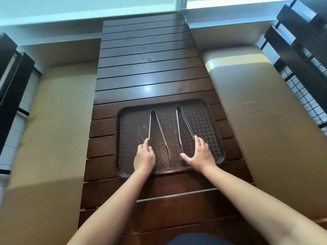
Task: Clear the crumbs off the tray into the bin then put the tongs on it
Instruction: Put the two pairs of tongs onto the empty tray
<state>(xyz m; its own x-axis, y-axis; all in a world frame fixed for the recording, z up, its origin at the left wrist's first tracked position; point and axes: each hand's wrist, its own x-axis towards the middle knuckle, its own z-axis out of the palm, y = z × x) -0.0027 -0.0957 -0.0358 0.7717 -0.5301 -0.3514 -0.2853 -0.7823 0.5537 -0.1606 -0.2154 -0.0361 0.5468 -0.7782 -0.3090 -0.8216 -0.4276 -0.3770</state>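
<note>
Head view: a crumb-strewn brown tray sits on the slatted table, carrying two pairs of tongs — left tongs, right tongs. The left hand and right hand lie flat, fingers straight, each touching its tongs' outer arm — gripping nothing.

The counter was dark slatted wood, varnished and glossy, with glare on its boards. The tray looked like brown plastic, embossed in a checkered texture and speckled with pale crumbs. Both tongs were thin polished metal. The cushions were matt tan cloth.
</note>
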